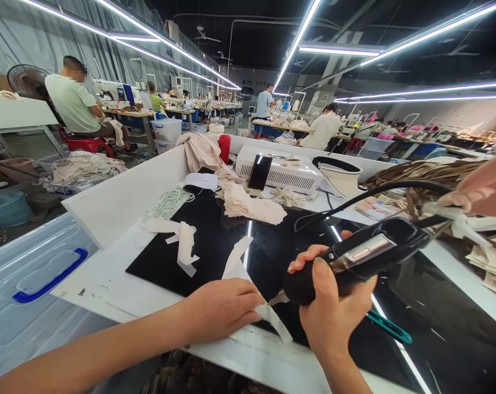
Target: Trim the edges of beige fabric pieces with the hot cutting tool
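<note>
My right hand [334, 317] is wrapped round a black handheld cutter [355, 254] with a silver side panel and a pointed metal tip. Its tip [277, 298] meets a cream fabric strip [272, 320] near my left fingertips. My left hand [227, 303] lies over that strip, fingers together, pressing it on the glossy black board [215, 230]. From the cutter's back end a black cable [379, 189] loops up and left. Partly behind my right wrist lies a teal-handled tool [390, 326]. Further left on the board rest other cream strips [186, 243].
Behind the board are a cream fabric stack [252, 203], a phone [260, 172] leaning on a white vented box [289, 172], and pale green cord [169, 201]. A lidded plastic bin [22, 334] stands left. Several people sit or stand at sewing tables beyond.
</note>
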`<state>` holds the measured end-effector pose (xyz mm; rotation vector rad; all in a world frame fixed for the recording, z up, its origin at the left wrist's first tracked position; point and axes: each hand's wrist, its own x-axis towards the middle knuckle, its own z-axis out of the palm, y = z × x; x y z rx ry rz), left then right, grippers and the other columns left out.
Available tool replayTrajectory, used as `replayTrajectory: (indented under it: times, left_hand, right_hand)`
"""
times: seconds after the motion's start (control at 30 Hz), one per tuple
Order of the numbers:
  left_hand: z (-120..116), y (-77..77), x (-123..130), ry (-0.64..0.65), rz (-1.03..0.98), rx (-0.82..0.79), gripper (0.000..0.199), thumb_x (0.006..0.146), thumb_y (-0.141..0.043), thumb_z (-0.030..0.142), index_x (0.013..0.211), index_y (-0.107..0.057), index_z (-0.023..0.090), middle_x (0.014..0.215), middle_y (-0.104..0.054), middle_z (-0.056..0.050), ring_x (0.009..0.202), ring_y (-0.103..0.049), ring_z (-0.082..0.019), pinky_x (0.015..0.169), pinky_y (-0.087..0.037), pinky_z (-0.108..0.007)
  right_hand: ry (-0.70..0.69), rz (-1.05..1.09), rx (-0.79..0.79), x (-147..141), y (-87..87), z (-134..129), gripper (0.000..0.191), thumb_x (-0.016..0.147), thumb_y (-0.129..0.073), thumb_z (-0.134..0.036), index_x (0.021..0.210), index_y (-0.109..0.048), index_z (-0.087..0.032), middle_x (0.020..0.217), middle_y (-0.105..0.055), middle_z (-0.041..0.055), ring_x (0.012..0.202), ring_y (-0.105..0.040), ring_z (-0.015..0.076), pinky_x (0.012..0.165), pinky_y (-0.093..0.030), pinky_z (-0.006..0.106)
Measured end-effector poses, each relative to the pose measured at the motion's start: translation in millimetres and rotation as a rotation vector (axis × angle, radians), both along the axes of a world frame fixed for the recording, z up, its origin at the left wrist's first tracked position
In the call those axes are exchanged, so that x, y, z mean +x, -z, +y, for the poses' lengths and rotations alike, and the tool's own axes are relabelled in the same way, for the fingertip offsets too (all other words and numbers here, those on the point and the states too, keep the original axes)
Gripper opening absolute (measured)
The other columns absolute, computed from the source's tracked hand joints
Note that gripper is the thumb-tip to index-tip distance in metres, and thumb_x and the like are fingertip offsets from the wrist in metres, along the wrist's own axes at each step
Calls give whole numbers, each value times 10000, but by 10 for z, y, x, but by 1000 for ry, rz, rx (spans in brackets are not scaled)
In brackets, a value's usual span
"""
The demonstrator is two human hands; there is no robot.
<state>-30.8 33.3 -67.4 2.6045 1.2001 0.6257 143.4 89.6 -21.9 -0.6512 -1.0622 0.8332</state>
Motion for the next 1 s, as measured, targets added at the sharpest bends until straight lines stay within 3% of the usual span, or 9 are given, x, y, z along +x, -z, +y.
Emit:
replayTrajectory:
  times: [0.1, 0.27, 0.47, 0.63, 0.87, 1.0]
  left_hand:
    - [43, -37, 6, -45, -50, -82, 237, 1094, -468, 192, 1255, -639, 161, 1176, -690, -69, 1085, -687, -192, 985, -563, -302]
    - [82, -49, 23, -85, -4, -154, 399, 1011, -488, 50, 1384, -599, 136, 1253, -671, -97, 1144, -669, -224, 1013, -572, -355]
    - [105, 13, -8, -63, 59, -115, 506, 874, -547, -56, 1317, -658, 163, 1278, -660, -85, 1124, -653, -232, 953, -586, -341]
    - [108, 60, -47, -43, 53, -74, 453, 873, -550, -52, 1247, -679, 168, 1263, -662, -84, 1078, -669, -218, 914, -589, -315]
    - [93, 90, -121, 18, 52, -45, 456, 864, -518, -61, 1225, -672, 171, 1324, -661, -79, 1156, -679, -210, 986, -576, -292]
    - [87, 104, -153, 49, 69, 35, 400, 929, -516, -32, 1236, -656, 184, 1299, -674, -72, 1157, -680, -198, 977, -574, -276]
  right_hand:
    - [14, 2, -23, -8, 2, -22, 604, 854, -818, -308, 1388, -537, -286, 820, -681, -60, 626, -627, 118, 614, -557, 301]
    - [17, -4, -19, 1, 9, -48, 582, 857, -823, -322, 1372, -553, -292, 827, -682, -56, 633, -641, 119, 602, -560, 288]
    - [17, -3, -12, 2, 4, -69, 591, 853, -830, -321, 1376, -555, -298, 827, -683, -57, 630, -643, 119, 597, -563, 284]
    - [20, -8, -10, -16, -6, -82, 586, 859, -827, -325, 1377, -555, -294, 817, -685, -59, 621, -643, 119, 603, -560, 288]
    - [12, -9, 5, -14, -3, -95, 578, 863, -820, -300, 1375, -551, -283, 818, -690, -61, 616, -645, 123, 607, -561, 298]
    - [14, -5, 8, -29, -10, -108, 579, 861, -815, -293, 1371, -543, -264, 814, -688, -60, 615, -644, 129, 614, -567, 312]
